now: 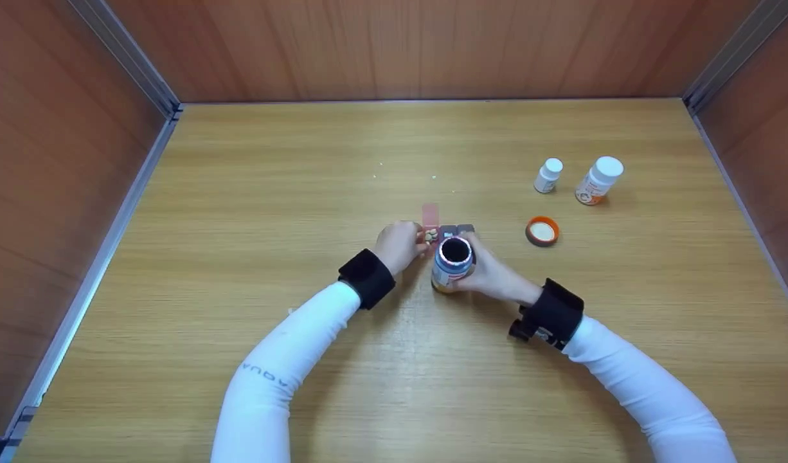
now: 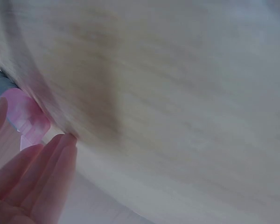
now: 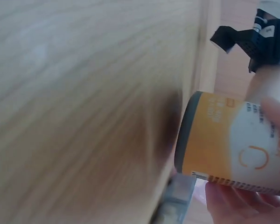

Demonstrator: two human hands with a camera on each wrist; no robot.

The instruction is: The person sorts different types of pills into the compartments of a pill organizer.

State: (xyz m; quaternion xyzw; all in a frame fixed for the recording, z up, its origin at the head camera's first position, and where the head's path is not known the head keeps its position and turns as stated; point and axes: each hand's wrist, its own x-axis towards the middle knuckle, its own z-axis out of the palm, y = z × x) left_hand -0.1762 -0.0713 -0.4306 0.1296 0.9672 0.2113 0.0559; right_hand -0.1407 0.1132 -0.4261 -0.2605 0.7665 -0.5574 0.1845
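A pill organizer (image 1: 448,229) lies on the table between the hands. Its pink end compartment has the lid (image 1: 430,213) flipped back, and pale tablets (image 1: 432,235) show inside. My left hand (image 1: 397,246) holds that end, thumb and fingers on either side of the pink part (image 2: 25,114). An uncapped supplement bottle (image 1: 447,273) with an orange and white label is gripped around its side by my right hand (image 1: 493,276). The bottle is nearly upright beside the organizer, its dark mouth facing up; whether its base touches the table I cannot tell. The bottle partly hides the organizer.
An orange-rimmed cap (image 1: 542,231) with a white inside lies to the right of the organizer. Farther back at the right stand a small white bottle (image 1: 548,177) and a larger white bottle (image 1: 598,181), both capped. Tiny white specks dot the table behind the organizer. Wood panels wall the table.
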